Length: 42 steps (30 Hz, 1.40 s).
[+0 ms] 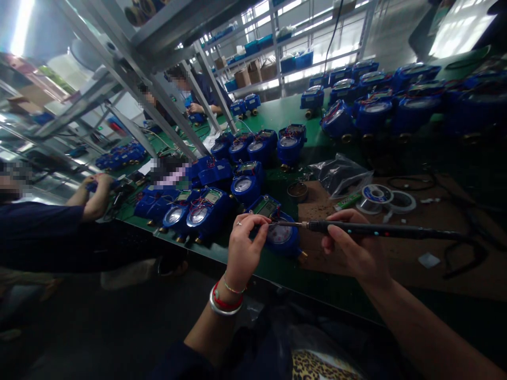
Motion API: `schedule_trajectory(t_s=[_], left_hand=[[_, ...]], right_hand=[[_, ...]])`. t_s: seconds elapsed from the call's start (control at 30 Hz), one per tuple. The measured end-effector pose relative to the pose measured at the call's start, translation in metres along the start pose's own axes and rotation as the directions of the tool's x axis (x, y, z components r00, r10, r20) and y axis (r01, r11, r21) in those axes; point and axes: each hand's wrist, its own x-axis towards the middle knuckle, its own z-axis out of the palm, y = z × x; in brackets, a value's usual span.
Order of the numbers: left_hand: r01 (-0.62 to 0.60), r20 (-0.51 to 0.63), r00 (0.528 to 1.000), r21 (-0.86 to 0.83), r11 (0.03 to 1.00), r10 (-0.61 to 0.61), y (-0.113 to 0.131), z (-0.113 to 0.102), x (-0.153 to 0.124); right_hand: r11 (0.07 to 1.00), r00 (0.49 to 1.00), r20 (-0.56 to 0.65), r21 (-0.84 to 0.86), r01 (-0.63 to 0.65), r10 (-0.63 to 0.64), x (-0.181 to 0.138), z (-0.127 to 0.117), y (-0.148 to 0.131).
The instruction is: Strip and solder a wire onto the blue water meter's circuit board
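A blue water meter with a round dial sits at the near edge of the green bench. My left hand hovers over its left side with thumb and fingers pinched, seemingly on a thin wire at the meter's top. My right hand grips a black soldering iron like a pen; its metal tip points left and meets the meter's top close to my left fingertips. The iron's cable runs off to the right.
Many more blue meters crowd the bench left and behind. A brown mat holds solder spools, a plastic bag and a small round tin. Another person works at left; others sit farther back.
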Motion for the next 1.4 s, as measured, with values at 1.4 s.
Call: schedule_trajectory(t_s=[1.4], left_hand=[[-0.006,-0.011,1.000,0.006,1.000,0.006,0.0001,0.0010,-0.0008]], right_hand=[[0.995,0.991,-0.120,0.070,0.069,-0.060,0.0022,-0.0004,-0.0021]])
